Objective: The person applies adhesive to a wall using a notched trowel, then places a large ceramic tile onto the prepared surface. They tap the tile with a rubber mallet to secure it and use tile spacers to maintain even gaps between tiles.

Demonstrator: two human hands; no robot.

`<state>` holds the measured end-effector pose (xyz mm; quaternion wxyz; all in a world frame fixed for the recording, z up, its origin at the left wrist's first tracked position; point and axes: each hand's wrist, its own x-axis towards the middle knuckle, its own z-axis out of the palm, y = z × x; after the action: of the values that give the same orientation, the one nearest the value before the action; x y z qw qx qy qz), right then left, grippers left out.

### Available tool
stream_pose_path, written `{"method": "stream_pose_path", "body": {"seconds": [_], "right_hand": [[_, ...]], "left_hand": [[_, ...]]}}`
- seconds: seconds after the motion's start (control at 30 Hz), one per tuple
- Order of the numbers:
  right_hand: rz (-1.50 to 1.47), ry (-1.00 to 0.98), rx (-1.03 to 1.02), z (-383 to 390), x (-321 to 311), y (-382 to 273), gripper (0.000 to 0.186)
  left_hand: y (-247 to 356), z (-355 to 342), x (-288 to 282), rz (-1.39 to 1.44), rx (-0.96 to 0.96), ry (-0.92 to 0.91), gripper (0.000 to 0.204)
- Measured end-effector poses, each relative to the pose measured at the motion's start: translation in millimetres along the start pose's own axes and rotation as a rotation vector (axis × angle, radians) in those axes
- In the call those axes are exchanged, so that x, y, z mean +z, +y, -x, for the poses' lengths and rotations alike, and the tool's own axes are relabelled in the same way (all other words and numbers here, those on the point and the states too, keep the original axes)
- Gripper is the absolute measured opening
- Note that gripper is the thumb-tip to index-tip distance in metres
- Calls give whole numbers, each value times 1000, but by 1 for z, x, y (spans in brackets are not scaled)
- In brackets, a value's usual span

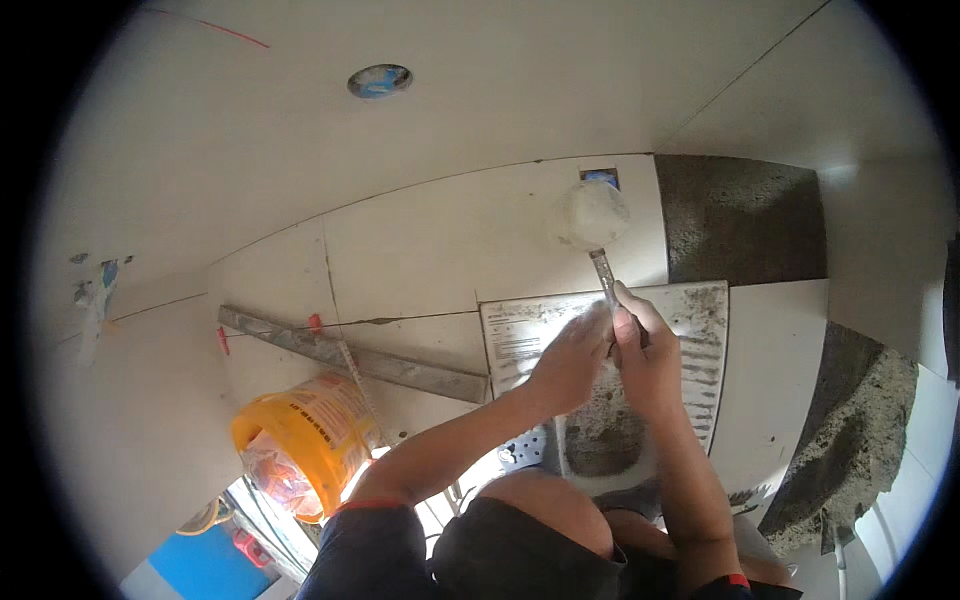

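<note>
Head view looks down on my right hand (645,345), fingers wrapped tight round the metal handle of a rubber mallet (592,215). My left hand (572,352) lies just beside it, fingers together and pressed flat on the tile (700,320) that leans face-down in front of me; it clamps on nothing. The mallet's pale round head is raised above the tile's top edge, against the tiled wall (420,230), clear of the tile's surface.

The tile's back is combed with grey adhesive (610,435) toward its lower part, and ridged lines run along its right side. Behind it, to the right, a bare patch of rough grey mortar (740,220) shows where no wall tile sits, and a second rough patch (850,430) lies lower right. To my left a long metal straightedge (350,355) rests slanted against the wall, and an orange bucket (300,430) stands below it near my left elbow.

I judge the step to be work on the tile's back with the mallet held up, mid-swing or paused. The next move calls for a steady left palm so the tile does not slip, and a controlled, light stroke, since a hard blow could crack it.
</note>
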<state>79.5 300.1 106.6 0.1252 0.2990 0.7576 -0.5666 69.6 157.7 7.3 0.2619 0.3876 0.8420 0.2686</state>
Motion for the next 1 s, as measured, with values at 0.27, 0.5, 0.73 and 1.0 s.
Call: {"method": "stream_pose_path", "body": {"seconds": [0.27,0.5,0.73,1.0], "right_hand": [[119,-142,-75,-8,34,13,33],[20,-116,-478,-10,85,-21,38],[312,-32,-670,-54,156,5,43],[401,-237,-440,-60,157,-2,37]], "left_hand": [[-185,42,-198,-295,-973,189,78],[-205,63,-173,-443,-962,80,110],[-204,62,-170,-473,-944,77,105],[-226,72,-169,-432,-950,-14,84]]}}
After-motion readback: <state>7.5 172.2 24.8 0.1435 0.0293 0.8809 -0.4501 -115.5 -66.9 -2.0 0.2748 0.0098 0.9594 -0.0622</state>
